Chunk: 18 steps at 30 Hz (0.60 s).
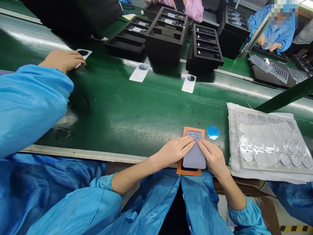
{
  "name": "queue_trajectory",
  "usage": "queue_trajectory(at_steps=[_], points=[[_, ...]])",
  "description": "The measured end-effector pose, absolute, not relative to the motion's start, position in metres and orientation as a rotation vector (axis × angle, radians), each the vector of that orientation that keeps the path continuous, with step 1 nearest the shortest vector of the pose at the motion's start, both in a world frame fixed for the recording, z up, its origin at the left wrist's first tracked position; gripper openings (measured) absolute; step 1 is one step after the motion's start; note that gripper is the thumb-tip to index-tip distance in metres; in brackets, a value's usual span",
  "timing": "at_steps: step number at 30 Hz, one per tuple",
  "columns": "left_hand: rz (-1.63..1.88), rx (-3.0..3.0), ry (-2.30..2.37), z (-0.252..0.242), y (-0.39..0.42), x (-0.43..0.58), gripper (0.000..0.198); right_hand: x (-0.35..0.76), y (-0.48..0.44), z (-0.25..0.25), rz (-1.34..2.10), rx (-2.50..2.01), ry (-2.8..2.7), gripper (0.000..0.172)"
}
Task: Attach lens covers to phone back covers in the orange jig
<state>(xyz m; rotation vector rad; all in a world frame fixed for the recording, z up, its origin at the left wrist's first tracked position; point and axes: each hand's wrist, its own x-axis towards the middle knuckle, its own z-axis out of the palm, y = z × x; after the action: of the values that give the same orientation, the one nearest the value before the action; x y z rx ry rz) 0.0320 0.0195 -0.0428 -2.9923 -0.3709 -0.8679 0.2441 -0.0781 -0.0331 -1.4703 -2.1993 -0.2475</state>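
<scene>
A grey phone back cover (194,158) with holes at its far end lies slightly askew on an orange fixture (179,170) at the table's near edge. My left hand (175,148) presses its closed fingers on the cover's upper left, near the holes. From the other side, my right hand (214,156) grips the cover's right edge, fingertips bent onto its face. The thumbs are mostly hidden. Just beyond my right hand lies a shiny blue round film (213,132).
A clear tray (266,167) of round metallic parts rests on white sheets at right. White phone covers (140,72) lie on the green belt, with black boxes (168,36) behind. A co-worker's hand (62,60) touches another cover at left. A green bar (286,96) slants in.
</scene>
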Motion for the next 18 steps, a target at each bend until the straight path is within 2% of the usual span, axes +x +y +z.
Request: queue_trajectory(at_steps=[5, 10, 18], points=[[-0.826, -3.012, -0.388, -0.044, 0.022, 0.03, 0.03, 0.249, -0.079, -0.033, -0.263, -1.483, -2.256, 0.039], [-0.75, -3.141, -0.44, -0.05, 0.027, 0.026, 0.037, 0.249, -0.078, -0.035, -0.246, -1.476, -2.288, 0.034], [-0.674, -3.162, -0.457, -0.062, 0.03, 0.023, 0.03, 0.249, -0.074, -0.049, -0.152, -1.546, -2.448, 0.043]])
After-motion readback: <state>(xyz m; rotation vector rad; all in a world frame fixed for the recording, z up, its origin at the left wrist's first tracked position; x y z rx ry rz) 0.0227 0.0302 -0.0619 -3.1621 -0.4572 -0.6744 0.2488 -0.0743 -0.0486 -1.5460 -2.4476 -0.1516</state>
